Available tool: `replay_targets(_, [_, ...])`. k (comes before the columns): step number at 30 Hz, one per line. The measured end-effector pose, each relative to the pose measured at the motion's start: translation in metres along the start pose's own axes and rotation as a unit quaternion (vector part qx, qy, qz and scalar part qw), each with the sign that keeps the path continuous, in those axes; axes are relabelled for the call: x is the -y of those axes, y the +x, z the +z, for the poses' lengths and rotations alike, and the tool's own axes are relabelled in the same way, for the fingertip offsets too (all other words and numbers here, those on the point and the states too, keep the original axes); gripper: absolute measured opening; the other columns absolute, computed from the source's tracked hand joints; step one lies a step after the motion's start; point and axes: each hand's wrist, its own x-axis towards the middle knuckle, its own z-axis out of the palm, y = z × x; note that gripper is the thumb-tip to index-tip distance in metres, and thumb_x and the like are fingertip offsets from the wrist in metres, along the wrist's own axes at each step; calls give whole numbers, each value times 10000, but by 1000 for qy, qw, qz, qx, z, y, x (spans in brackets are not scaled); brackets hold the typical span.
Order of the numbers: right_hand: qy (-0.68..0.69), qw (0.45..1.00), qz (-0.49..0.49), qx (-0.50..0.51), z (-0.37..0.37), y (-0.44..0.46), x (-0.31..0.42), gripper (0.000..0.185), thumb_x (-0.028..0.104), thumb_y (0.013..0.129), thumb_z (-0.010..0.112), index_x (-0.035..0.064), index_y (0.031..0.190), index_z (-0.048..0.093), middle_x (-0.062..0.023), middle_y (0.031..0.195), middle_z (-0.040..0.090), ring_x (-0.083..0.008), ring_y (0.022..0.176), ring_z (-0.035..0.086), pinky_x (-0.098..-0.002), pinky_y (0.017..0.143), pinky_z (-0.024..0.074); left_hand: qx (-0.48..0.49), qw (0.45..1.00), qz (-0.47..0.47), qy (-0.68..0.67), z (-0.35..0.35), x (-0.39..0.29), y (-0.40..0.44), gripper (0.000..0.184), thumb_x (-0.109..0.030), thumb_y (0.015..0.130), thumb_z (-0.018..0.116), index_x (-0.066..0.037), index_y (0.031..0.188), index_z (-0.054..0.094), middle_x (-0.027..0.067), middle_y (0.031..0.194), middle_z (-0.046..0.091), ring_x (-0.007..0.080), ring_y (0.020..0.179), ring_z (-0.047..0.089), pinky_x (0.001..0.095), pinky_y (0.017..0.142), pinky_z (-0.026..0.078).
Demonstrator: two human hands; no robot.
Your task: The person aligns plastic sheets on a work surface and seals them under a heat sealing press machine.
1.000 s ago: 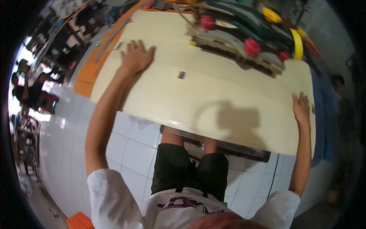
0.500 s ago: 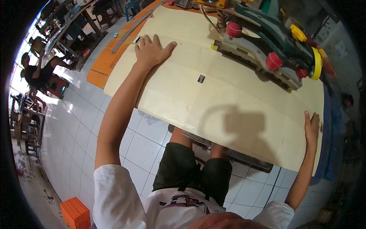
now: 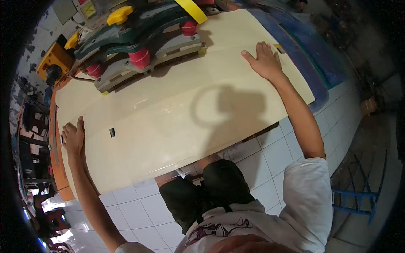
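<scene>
A wide cream-coloured sheet (image 3: 147, 160) lies before me, its near edge above my knees. My left hand (image 3: 74, 137) lies on its left end, fingers stretched and thumb apart, beside a small dark mark at the edge. On the right end rests my right hand (image 3: 265, 63), fingers extended and thumb spread, near a small yellow-and-dark spot (image 3: 279, 48). Neither hand grips anything. A small dark rectangle (image 3: 112, 133), perhaps a slot, shows in the sheet to the right of my left hand. Over the far side stands a dark green machine head (image 3: 156, 31) with red knobs and a long straight bar.
An orange board (image 3: 63, 183) and a metal ruler-like strip (image 3: 55, 135) show past the sheet's left edge. A yellow control box (image 3: 55, 63) sits at the back left. Blue covering (image 3: 295, 46) runs along the right side. A blue metal frame (image 3: 356, 194) stands on the floor at right.
My view has swung to the right, so the sheet and machine appear further left and turned. Both hands still lie at the sheet's two ends, and more of the right hand shows.
</scene>
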Motion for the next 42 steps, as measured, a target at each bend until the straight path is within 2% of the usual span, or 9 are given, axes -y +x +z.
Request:
replay_targets(18, [-10,1000,-12,-18,-5,-2,-24,1030,767,889,331,-50,1510,242,-229,1594,193,-330,1499,141,-531,1196,104,-7,1000,20,-15,-8,-6,-20,1003,-786,883,324,-4,1510,263,264,1586,168,388,1490,121,647,1143,91])
replay_targets(22, [11,999,-26,-46,-2,0,-24,977,692,919,407,-111,1464,295,-292,1541,275,-375,1464,231,-463,1197,162,-42,997,37,-45,21,17,3,1052,-766,877,393,84,1481,257,285,1562,219,396,1473,174,568,1171,140])
replay_targets(24, [18,999,-24,-31,3,6,-30,962,665,929,434,-125,1459,290,-295,1542,271,-376,1461,239,-422,1199,174,-120,989,33,-74,26,11,-5,1056,-754,850,465,100,1451,313,306,1526,286,412,1447,241,579,1154,191])
replay_targets(25, [22,999,-29,-24,4,10,-34,949,653,937,435,-121,1464,282,-289,1549,262,-369,1465,233,-416,1201,171,-72,994,14,-82,10,-2,-17,1052,-763,845,455,97,1440,337,302,1517,308,409,1447,244,593,1150,187])
replay_targets(26, [25,999,-19,-18,0,7,-30,940,646,942,433,-109,1476,268,-277,1561,246,-362,1473,212,-414,1203,158,-119,991,33,-57,18,-1,-15,1052,-777,843,432,87,1437,350,297,1509,330,412,1446,249,628,1142,161])
replay_targets(28, [7,1000,-18,9,-1,15,-37,926,663,954,373,-64,1509,231,-239,1589,203,-342,1492,157,-441,1210,111,-131,989,39,-61,8,-12,-29,1058,-779,846,408,101,1431,349,293,1534,285,419,1453,228,663,1136,104])
replay_targets(30, [3,1000,-8,9,-13,-11,-42,929,679,954,342,-51,1516,224,-227,1599,181,-336,1497,136,-471,1208,96,-135,987,45,-76,0,-10,-59,1041,-752,861,399,137,1401,358,293,1503,320,424,1428,243,680,1107,117])
replay_targets(33, [-16,1000,-4,8,-9,-1,-46,934,688,951,330,-47,1518,221,-222,1605,162,-325,1502,121,-496,1205,85,-122,987,51,-88,-4,-8,-55,1035,-742,856,411,145,1388,368,306,1479,333,431,1406,260,680,1095,131])
replay_targets(42, [-42,999,-6,13,-7,6,-55,900,679,958,324,-8,1530,225,-208,1610,158,-323,1503,116,-512,1200,102,-97,989,35,-106,-3,-9,-54,1088,-761,849,390,128,1462,260,340,1546,193,440,1476,115,657,1129,58])
